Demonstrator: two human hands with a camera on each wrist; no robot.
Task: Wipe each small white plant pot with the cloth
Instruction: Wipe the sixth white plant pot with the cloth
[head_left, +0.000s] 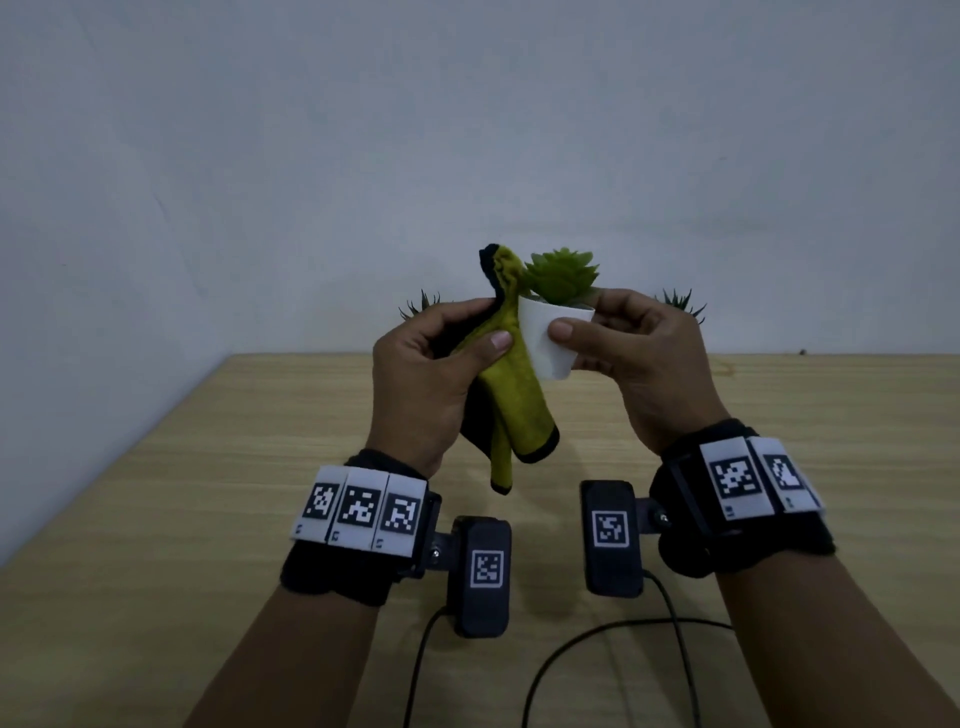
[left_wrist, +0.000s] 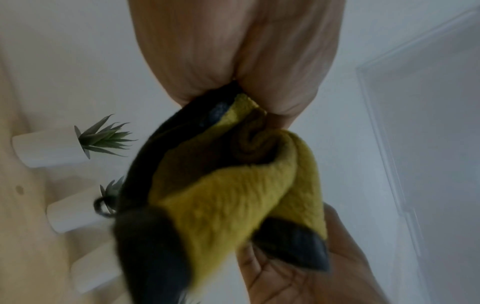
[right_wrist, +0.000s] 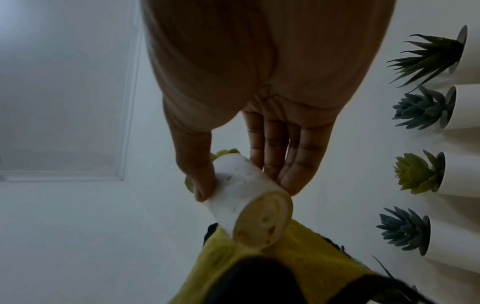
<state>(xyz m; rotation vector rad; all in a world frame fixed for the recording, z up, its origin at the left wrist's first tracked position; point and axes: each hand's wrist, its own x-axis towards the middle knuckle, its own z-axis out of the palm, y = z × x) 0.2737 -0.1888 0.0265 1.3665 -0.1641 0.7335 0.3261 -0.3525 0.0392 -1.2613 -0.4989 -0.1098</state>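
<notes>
Up above the table (head_left: 156, 519), the small white pot (head_left: 545, 343) sits pinched between thumb and fingers of the right hand (head_left: 644, 364), touching the yellow cloth (head_left: 511, 400) the left hand (head_left: 426, 374) grips. Wiping looks underway on this one. Other pots (right_wrist: 457, 172) wait by the wall; whether they're wiped, I can't tell.

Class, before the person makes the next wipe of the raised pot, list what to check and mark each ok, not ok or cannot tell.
1. Right hand grips the pot between thumb and fingers: ok.
2. Left hand holds the cloth: ok.
3. Cloth touches the pot's side: ok.
4. Pot lifted off the table: ok.
5. Pot wall clean: not ok, dark specks show in the right wrist view.
6. Other pots in the row already wiped: cannot tell.
</notes>
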